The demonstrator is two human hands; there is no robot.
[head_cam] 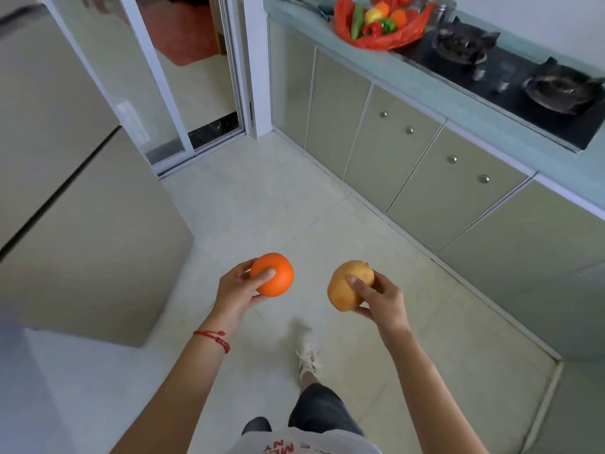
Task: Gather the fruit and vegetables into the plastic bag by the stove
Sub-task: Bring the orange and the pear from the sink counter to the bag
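The red plastic bag [383,31] lies open on the countertop [458,103], at its far end, touching the left edge of the black gas stove [510,77]. Its contents: a yellow fruit [373,16], two orange fruits [397,17], a red pepper [373,29], a green pepper [389,25] and a long green vegetable [357,22] leaning against the bag's left wall. Items deeper in the bag are too small and blurred to identify, and the top of the bag is cut off by the frame edge.

The left hand [237,290] holds an orange [272,274] over the floor [262,204], thumb on top, fingers curled underneath and mostly hidden. The orange is round, with no distinct long axis.

The right hand [379,298] holds a tan-yellow pear-shaped fruit [348,285], thumb pressed on its upper face, fingers wrapped around its right and lower sides. Its long axis runs from lower left to upper right, with the narrower stem end pointing toward the cabinets [409,152].

Both fruits are in the air, well apart from the bag and apart from each other. A red cord bracelet [214,337] sits on the left wrist. One shoe [307,350] is visible below the hands.
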